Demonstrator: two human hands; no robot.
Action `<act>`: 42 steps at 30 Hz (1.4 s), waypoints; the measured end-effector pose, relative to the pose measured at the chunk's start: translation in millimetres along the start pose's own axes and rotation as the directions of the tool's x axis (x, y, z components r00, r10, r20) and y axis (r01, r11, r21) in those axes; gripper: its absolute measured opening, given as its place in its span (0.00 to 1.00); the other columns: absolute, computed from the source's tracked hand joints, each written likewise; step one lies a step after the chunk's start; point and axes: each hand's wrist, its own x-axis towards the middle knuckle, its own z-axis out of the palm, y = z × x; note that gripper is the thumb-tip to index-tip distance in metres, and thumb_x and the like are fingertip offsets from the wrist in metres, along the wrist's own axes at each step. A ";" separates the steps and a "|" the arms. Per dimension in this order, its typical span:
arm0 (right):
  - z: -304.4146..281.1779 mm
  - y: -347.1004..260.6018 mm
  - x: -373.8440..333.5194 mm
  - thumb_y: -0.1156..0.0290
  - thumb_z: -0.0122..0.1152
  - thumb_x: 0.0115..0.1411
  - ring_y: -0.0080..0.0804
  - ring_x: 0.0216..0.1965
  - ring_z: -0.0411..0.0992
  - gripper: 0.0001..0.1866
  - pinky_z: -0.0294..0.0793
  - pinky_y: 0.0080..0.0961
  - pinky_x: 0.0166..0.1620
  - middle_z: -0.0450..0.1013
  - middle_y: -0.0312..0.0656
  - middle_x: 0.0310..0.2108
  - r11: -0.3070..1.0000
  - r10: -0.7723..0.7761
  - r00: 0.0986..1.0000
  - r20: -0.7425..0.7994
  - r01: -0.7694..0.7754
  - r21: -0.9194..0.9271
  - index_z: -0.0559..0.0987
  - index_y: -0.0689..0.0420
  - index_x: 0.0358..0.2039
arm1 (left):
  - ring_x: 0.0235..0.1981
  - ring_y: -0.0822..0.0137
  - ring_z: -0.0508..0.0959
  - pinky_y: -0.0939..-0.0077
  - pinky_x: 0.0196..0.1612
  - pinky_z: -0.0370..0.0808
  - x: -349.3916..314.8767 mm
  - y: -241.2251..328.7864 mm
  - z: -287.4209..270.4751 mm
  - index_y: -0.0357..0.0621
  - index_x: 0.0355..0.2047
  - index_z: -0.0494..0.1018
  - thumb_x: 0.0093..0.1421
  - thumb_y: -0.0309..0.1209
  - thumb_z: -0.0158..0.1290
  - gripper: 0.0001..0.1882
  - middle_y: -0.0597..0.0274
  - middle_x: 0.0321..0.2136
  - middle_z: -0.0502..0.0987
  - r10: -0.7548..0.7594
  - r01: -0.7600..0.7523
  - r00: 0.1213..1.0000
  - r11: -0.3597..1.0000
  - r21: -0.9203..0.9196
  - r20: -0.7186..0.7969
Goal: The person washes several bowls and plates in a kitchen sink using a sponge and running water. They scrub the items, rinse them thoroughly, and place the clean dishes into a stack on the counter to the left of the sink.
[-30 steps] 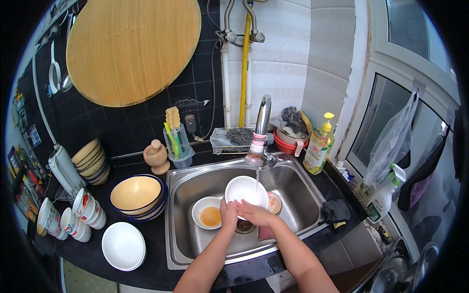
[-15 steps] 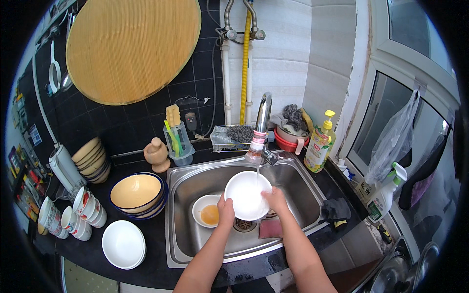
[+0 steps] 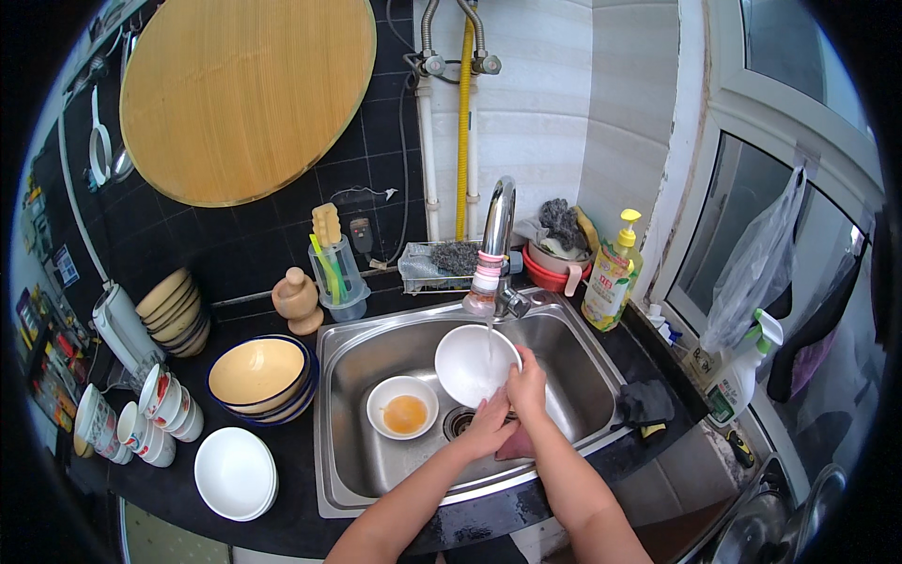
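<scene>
Water runs from the faucet point(image 3: 497, 226) into a white bowl point(image 3: 465, 362), which is tilted under the stream above the sink. My right hand point(image 3: 528, 383) grips the bowl's right rim. My left hand point(image 3: 490, 428) lies against the bowl's lower edge with its fingers stretched out, next to the right hand. Left of it, a second white bowl point(image 3: 381, 395) with a yellow-orange patch inside rests on the sink floor. A pink sponge point(image 3: 515, 446) sits partly hidden behind my wrists, beside the drain point(image 3: 458, 423).
Stacked white bowls point(image 3: 235, 470), cream bowls with blue rims point(image 3: 258, 371) and patterned cups point(image 3: 169, 404) stand on the left counter. A yellow pump bottle point(image 3: 613, 273) stands behind the sink's right corner. Dark cloth point(image 3: 645, 399) lies at the right edge.
The bowl has tilted from both hands' hold. My left hand has left its left rim and moved right to the lower edge; my right hand still grips the right side.
</scene>
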 end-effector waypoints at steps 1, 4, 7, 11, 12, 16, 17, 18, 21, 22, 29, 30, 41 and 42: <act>-2.7 -0.1 0.7 0.74 0.49 0.52 0.50 0.34 0.71 0.17 0.68 0.40 0.38 0.72 0.56 0.31 1.000 0.022 1.000 -0.002 -0.022 -0.016 0.71 0.52 0.44 | 0.62 0.55 0.42 0.53 0.60 0.40 2.0 2.3 -1.2 0.39 0.60 0.42 0.58 0.45 0.37 0.35 0.49 0.61 0.43 -0.004 0.005 1.000 1.000 -0.029 0.030; -7.0 -3.2 -0.1 0.73 0.48 0.51 0.52 0.35 0.71 0.18 0.68 0.40 0.39 0.72 0.56 0.31 1.000 0.002 1.000 -0.016 -0.003 -0.021 0.71 0.50 0.45 | 0.63 0.55 0.41 0.51 0.60 0.38 0.5 -6.4 -5.8 0.40 0.60 0.41 0.59 0.45 0.36 0.34 0.49 0.61 0.42 -0.180 0.187 0.982 0.963 0.195 -0.053; -2.9 4.7 2.2 0.78 0.49 0.47 0.48 0.36 0.72 0.18 0.69 0.33 0.41 0.72 0.56 0.32 1.000 -0.008 1.000 -0.027 0.008 -0.020 0.72 0.62 0.41 | 0.62 0.53 0.42 0.50 0.59 0.38 -6.1 -19.9 -17.0 0.39 0.60 0.39 0.58 0.44 0.41 0.37 0.42 0.60 0.41 -0.322 0.451 0.868 0.828 0.332 -0.377; 12.0 37.2 13.5 0.79 0.51 0.46 0.39 0.34 0.74 0.15 0.73 0.31 0.36 0.74 0.51 0.32 0.991 0.124 0.992 0.015 -0.125 0.043 0.73 0.65 0.37 | 0.61 0.52 0.47 0.60 0.60 0.44 -1.7 -16.8 -28.9 0.34 0.59 0.37 0.54 0.42 0.48 0.42 0.37 0.58 0.44 -0.461 0.375 0.700 0.887 -0.268 -0.546; 18.6 48.5 15.4 0.78 0.52 0.46 0.36 0.33 0.74 0.15 0.73 0.29 0.32 0.74 0.50 0.32 0.955 0.231 0.967 0.108 -0.247 0.162 0.73 0.65 0.37 | 0.60 0.52 0.49 0.62 0.60 0.46 1.5 -20.4 -26.9 0.33 0.58 0.37 0.53 0.41 0.50 0.43 0.36 0.57 0.46 -0.490 0.218 0.691 0.842 -0.493 -0.531; 18.0 39.2 11.8 0.74 0.57 0.46 0.28 0.30 0.74 0.17 0.73 0.24 0.21 0.73 0.47 0.30 0.780 0.357 0.796 0.489 -0.542 0.312 0.72 0.65 0.38 | 0.53 0.57 0.60 0.68 0.55 0.56 7.7 -20.6 -7.3 0.31 0.54 0.44 0.49 0.28 0.49 0.36 0.42 0.51 0.56 -0.370 -0.067 0.685 0.826 -0.559 -0.628; 12.8 33.5 10.1 0.72 0.59 0.45 0.27 0.29 0.74 0.18 0.72 0.23 0.18 0.73 0.47 0.30 0.771 0.339 0.754 0.563 -0.565 0.292 0.72 0.65 0.38 | 0.50 0.58 0.64 0.70 0.53 0.59 9.8 -23.5 -11.6 0.32 0.53 0.48 0.46 0.25 0.44 0.33 0.45 0.49 0.60 -0.432 -0.094 0.631 0.782 -0.616 -0.644; 8.0 28.5 12.7 0.70 0.61 0.44 0.28 0.29 0.74 0.19 0.72 0.24 0.20 0.73 0.47 0.30 0.862 0.332 0.757 0.563 -0.486 0.145 0.72 0.64 0.38 | 0.49 0.58 0.64 0.70 0.52 0.60 8.3 -25.5 -18.2 0.32 0.53 0.50 0.45 0.25 0.43 0.32 0.47 0.48 0.62 -0.457 -0.128 0.646 0.724 -0.678 -0.611; 5.7 32.0 18.5 0.62 0.65 0.41 0.35 0.30 0.74 0.25 0.74 0.31 0.27 0.74 0.48 0.30 0.955 0.279 0.892 0.356 -0.219 -0.198 0.73 0.62 0.38 | 0.48 0.59 0.66 0.69 0.49 0.64 -5.7 -32.5 -42.5 0.35 0.50 0.59 0.49 0.30 0.42 0.26 0.51 0.44 0.67 -0.457 -0.142 0.710 0.653 -0.744 -0.537; 9.4 40.5 20.5 0.60 0.64 0.41 0.39 0.29 0.74 0.25 0.73 0.32 0.32 0.74 0.50 0.29 0.972 0.156 0.957 0.244 -0.105 -0.213 0.73 0.62 0.37 | 0.47 0.58 0.66 0.69 0.48 0.64 -6.5 -31.6 -43.5 0.36 0.51 0.57 0.50 0.31 0.43 0.27 0.50 0.45 0.66 -0.459 -0.149 0.720 0.630 -0.762 -0.520; 9.8 35.3 17.1 0.60 0.66 0.40 0.43 0.33 0.73 0.25 0.71 0.33 0.38 0.73 0.53 0.30 0.946 0.309 0.818 0.485 -0.315 -0.071 0.74 0.65 0.35 | 0.54 0.56 0.58 0.69 0.57 0.53 2.7 -0.6 -15.3 0.36 0.56 0.41 0.42 0.24 0.53 0.43 0.48 0.52 0.55 -0.362 -0.151 0.658 0.795 -0.587 -0.660; 12.2 44.9 18.8 0.60 0.66 0.39 0.44 0.33 0.73 0.25 0.71 0.33 0.38 0.73 0.53 0.30 0.939 0.304 0.774 0.555 -0.342 -0.039 0.74 0.65 0.35 | 0.53 0.56 0.59 0.70 0.56 0.54 4.3 -1.7 -16.1 0.36 0.56 0.42 0.41 0.23 0.51 0.42 0.48 0.51 0.56 -0.365 -0.176 0.665 0.771 -0.611 -0.651; 7.5 34.6 22.2 0.65 0.59 0.47 0.48 0.37 0.71 0.19 0.69 0.36 0.41 0.72 0.55 0.34 0.963 0.181 0.958 0.225 -0.126 -0.239 0.72 0.65 0.36 | 0.44 0.55 0.69 0.67 0.31 0.79 -4.5 -5.6 -45.3 0.37 0.52 0.46 0.45 0.25 0.49 0.35 0.49 0.45 0.61 -0.647 -0.079 0.693 0.370 -0.926 -0.318; 12.2 42.2 21.9 0.65 0.59 0.47 0.48 0.37 0.71 0.19 0.69 0.37 0.41 0.72 0.55 0.34 0.948 0.216 0.955 0.204 -0.154 -0.280 0.72 0.64 0.36 | 0.43 0.56 0.70 0.69 0.30 0.78 -3.9 -3.1 -40.1 0.39 0.51 0.48 0.44 0.26 0.49 0.33 0.50 0.45 0.62 -0.643 -0.056 0.695 0.395 -0.917 -0.320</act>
